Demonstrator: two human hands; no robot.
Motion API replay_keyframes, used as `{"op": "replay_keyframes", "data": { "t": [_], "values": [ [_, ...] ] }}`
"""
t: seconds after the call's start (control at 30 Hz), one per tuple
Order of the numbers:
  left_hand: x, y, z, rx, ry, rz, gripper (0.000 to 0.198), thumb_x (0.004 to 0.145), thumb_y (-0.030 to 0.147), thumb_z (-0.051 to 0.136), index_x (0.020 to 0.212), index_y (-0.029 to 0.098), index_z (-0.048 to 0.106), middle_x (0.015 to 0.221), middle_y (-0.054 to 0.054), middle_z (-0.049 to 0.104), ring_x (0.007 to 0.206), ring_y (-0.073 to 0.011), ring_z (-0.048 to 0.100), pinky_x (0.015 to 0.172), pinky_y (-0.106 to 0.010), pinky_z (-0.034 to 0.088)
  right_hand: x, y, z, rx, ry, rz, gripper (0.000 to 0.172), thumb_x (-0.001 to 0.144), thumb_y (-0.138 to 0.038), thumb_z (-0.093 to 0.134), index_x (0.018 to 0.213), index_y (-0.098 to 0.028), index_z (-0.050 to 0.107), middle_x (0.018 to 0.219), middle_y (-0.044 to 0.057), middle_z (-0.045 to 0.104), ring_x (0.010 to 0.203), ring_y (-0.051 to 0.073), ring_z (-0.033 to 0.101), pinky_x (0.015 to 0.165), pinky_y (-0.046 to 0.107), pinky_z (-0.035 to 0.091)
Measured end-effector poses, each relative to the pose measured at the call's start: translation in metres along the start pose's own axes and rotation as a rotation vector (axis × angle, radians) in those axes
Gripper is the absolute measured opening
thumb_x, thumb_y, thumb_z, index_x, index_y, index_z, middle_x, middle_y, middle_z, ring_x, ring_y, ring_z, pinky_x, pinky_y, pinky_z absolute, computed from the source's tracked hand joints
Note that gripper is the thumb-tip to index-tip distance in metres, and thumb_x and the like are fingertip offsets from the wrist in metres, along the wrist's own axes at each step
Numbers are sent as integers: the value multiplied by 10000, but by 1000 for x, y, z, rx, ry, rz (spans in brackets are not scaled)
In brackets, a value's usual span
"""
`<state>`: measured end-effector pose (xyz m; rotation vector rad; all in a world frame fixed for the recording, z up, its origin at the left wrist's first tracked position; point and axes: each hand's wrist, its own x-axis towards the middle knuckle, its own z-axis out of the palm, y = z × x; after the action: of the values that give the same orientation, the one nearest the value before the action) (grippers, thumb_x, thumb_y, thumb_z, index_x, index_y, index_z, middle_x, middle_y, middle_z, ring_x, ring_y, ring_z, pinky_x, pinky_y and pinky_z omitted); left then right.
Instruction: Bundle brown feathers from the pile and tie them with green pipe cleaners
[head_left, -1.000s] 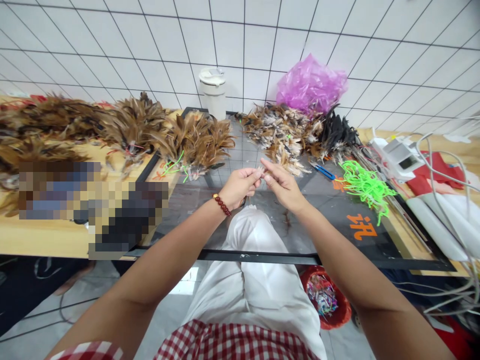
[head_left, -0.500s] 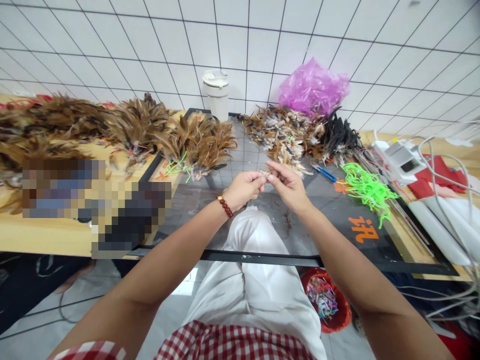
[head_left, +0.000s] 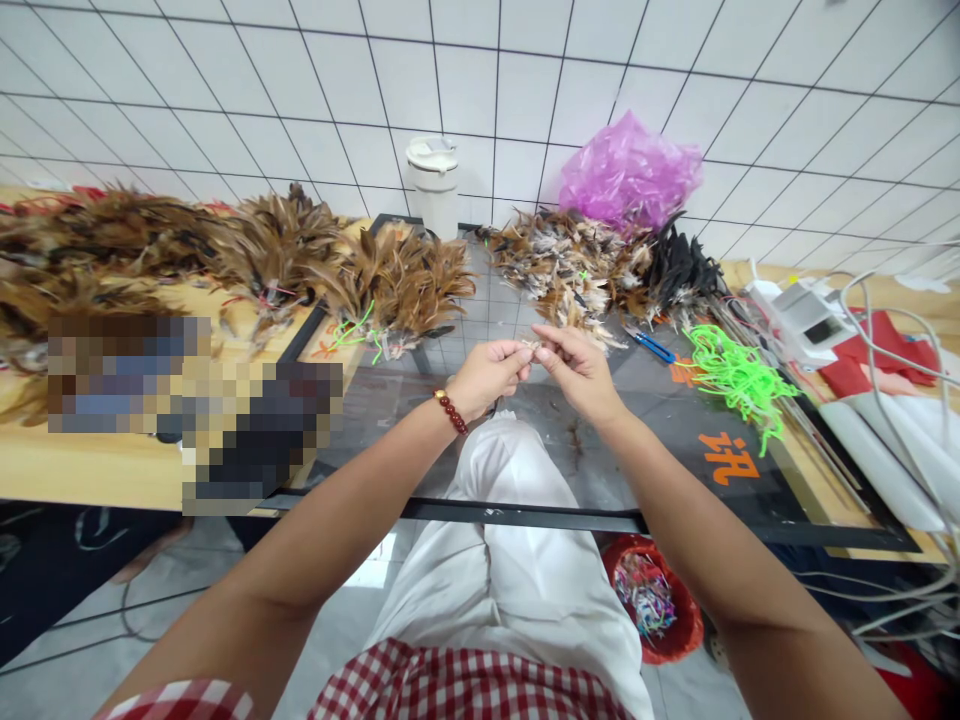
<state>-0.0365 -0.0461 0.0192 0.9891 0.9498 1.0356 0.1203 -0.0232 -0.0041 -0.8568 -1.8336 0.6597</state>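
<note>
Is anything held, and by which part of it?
A small pale piece seems pinched between left hand and right hand; which part is too small to tell.

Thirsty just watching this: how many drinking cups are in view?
1. The white cup stands by the tiled wall, beyond the left hand and just behind brown feathers. The feathers could hide others.

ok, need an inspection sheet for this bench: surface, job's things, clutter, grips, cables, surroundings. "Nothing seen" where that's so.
Surface: dark panel with orange characters, on wooden table.
Job's things: pale bit in hand, too small to identify; brown feathers, mixed feathers, green cord around.
Clutter: purple bag by mixed feathers; cup; blue tool.
Grips: left grip pinching the pale bit; right grip beside it, contact unclear.
Cables: white cables looped loosely at right.
Surroundings: tiled wall; red bin of scraps below.
</note>
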Motion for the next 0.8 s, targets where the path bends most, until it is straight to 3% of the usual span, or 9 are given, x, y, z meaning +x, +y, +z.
{"op": "replay_keyframes", "data": {
  "t": [0.17,0.37,0.57,0.67,0.8],
  "values": [
    [-1,0,-1,-3,-15,-17,211,773,247,676,665,94,578,528,21,483,383,0,282,383,-157,161,2,0,1,104,-2,88,320,824,-490,609,1003,-249,719,837,34,630,829,162,575,771,330,472],
    [-2,2,-7,-46,-186,-78,211,734,272,709,743,78,628,544,22,480,394,7,274,389,-144,163,2,1,0,317,-33,187,330,760,-468,687,1012,-257,711,821,11,642,718,133,589,722,317,500],
    [-2,0,-10,-38,-277,-113,251,724,316,719,776,87,633,556,26,482,402,6,268,385,-141,179,4,-2,-4,370,-60,106,168,758,-375,717,737,-209,707,733,8,629,732,131,579,723,291,469],
    [-3,0,-8,-18,-276,-80,279,720,349,721,790,96,625,624,1,543,444,-15,381,409,-148,277,4,-2,-4,336,-34,111,210,778,-400,689,713,-201,669,701,-4,593,677,121,556,684,281,461],
    [-5,1,-6,26,-270,1,322,724,406,708,783,100,631,748,-55,633,605,-75,560,574,-200,447,3,0,-3,265,37,134,253,763,-444,688,715,-199,651,720,-3,583,686,125,551,678,279,457]
  ]
}}
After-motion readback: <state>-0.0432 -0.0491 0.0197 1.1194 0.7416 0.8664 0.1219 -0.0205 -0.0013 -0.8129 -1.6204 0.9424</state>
